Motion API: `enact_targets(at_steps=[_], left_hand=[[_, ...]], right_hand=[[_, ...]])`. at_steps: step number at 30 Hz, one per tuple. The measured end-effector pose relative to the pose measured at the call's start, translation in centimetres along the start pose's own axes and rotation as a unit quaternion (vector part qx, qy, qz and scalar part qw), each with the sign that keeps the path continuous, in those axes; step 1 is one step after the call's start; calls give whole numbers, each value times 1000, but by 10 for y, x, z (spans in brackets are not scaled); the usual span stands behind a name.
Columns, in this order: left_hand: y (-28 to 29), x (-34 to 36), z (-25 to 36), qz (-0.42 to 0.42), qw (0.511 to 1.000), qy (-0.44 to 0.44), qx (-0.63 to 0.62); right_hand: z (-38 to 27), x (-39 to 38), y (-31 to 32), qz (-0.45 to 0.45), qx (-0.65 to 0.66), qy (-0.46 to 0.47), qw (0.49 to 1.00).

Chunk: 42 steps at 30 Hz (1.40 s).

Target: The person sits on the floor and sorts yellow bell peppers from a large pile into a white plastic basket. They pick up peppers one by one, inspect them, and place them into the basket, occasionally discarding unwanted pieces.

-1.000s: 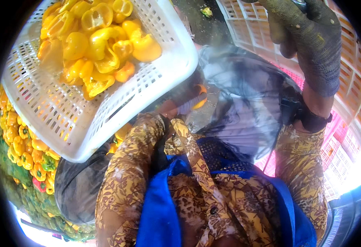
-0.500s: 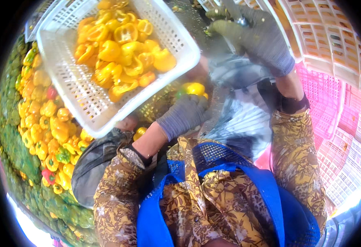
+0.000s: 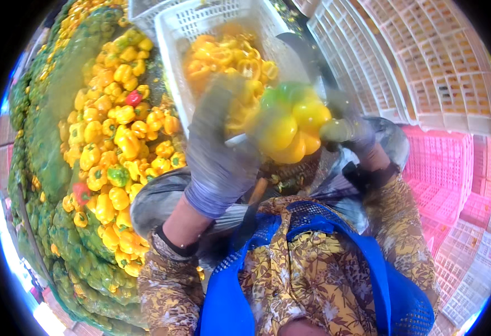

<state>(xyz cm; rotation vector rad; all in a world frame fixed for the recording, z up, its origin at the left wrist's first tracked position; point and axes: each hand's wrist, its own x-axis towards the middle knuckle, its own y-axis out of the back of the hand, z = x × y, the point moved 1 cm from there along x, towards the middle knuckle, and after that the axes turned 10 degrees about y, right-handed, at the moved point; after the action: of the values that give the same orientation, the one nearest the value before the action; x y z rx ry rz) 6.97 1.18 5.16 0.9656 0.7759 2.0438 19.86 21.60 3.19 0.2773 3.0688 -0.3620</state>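
Observation:
A large yellow bell pepper with a green patch (image 3: 290,123) is raised between my two gloved hands, blurred by motion. My left hand (image 3: 220,151), in a grey glove, closes against its left side; the fingers are smeared. Close to the pepper's right side, my gloved right hand (image 3: 349,129) is closed around a handle that is mostly hidden. A dark, blurred knife blade (image 3: 301,50) juts up from that hand. Just beyond, a white plastic crate (image 3: 172,61) holds cut yellow pepper halves (image 3: 223,59).
At the left lies a heap of whole yellow peppers (image 3: 125,140), with a few red and green ones, beside green mesh sacks (image 3: 49,224). White crates (image 3: 363,61) and a pink crate (image 3: 439,168) stand at the right.
My left hand has lifted the pepper from low between my knees. My right hand has come down and inward, close to the pepper. The view has shifted left, so the crate appears farther up and right.

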Motion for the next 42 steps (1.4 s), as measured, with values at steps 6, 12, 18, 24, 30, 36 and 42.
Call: enact_targets(at_steps=[6, 12, 18, 24, 30, 36, 42], left_hand=[[16, -6, -17, 14, 769, 256, -585], [38, -6, -56, 119, 914, 145, -359], [58, -5, -66, 206, 945, 119, -225], [60, -8, -63, 181, 884, 278, -330], [55, -10, -72, 155, 872, 319, -336], [46, -2, -72, 127, 850, 330, -390], [49, 3, -72, 123, 851, 339, -382]], right_hand=[[-16, 43, -62, 6, 39, 104, 994], [-20, 75, -91, -77, -131, 183, 971], [-9, 82, -86, -20, -205, 131, 970], [-18, 78, -87, -105, -379, 284, 874], [-25, 74, -86, -87, -475, 252, 839], [-10, 77, -85, -47, -514, 279, 810], [0, 84, -83, -38, -530, 273, 802]])
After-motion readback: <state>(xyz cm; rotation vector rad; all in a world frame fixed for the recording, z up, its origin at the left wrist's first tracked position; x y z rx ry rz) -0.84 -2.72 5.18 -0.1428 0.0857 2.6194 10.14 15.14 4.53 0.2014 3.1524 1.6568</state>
